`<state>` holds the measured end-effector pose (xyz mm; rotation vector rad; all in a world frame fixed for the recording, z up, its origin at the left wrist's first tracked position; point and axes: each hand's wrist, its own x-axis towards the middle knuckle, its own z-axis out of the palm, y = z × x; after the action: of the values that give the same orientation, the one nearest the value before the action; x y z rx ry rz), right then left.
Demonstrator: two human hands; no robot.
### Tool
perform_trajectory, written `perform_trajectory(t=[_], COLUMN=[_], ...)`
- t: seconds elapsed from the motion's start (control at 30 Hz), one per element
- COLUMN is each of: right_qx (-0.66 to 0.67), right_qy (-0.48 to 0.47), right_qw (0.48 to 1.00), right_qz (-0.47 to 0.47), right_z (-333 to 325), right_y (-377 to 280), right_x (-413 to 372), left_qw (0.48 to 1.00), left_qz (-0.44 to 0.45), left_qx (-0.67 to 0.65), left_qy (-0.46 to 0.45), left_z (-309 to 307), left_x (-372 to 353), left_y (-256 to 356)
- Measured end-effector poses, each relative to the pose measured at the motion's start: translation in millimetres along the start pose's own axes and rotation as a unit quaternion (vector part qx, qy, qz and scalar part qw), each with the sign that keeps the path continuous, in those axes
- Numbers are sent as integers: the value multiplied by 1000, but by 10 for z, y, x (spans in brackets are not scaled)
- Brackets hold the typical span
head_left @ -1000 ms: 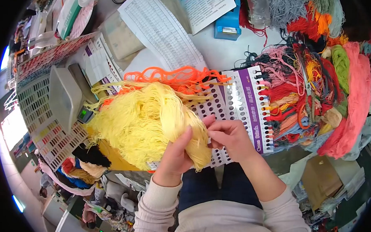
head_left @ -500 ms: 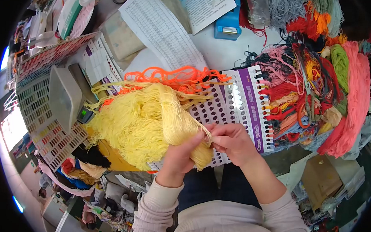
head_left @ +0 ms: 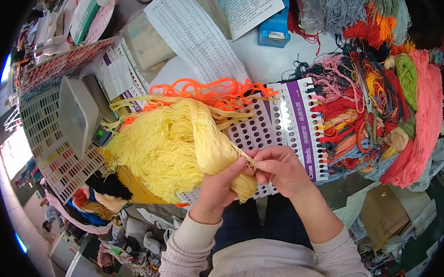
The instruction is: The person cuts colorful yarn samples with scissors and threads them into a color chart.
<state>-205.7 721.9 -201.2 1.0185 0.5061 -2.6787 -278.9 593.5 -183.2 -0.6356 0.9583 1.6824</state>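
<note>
A pale yellow skein of thread (head_left: 209, 143) is folded over in my left hand (head_left: 221, 188), whose fingers wrap round its lower end. My right hand (head_left: 279, 170) pinches a few yellow strands at the skein's right side, close to my left thumb. The skein lies against a large loose heap of yellow thread (head_left: 156, 150). Beneath and to the right are white punched thread cards (head_left: 283, 121) with a purple stripe and rows of holes. Orange cord (head_left: 204, 89) lies tangled behind the yellow heap.
Bundles of many-coloured thread (head_left: 338, 119) and a coral skein (head_left: 419, 118) fill the right side. A printed list (head_left: 195, 32) and a blue tape dispenser (head_left: 274, 28) lie at the back. On the left stand a white plastic tray (head_left: 75, 116) and a grid rack (head_left: 42, 111).
Both hands have shifted very slightly, the left a little to the right with the skein's lower end. My right fingers still pinch the strands.
</note>
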Motion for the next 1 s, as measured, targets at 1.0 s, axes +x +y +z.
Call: perform_trajectory(t=[1.0], right_qx=[183], right_qy=[-93], right_qw=[955], right_qz=[-216], right_z=[-387], right_y=[-393], right_x=[-336], left_qw=[969], left_qz=[221], left_qx=[-75], left_qy=[87], left_z=[-572], left_x=[-78], left_y=[288])
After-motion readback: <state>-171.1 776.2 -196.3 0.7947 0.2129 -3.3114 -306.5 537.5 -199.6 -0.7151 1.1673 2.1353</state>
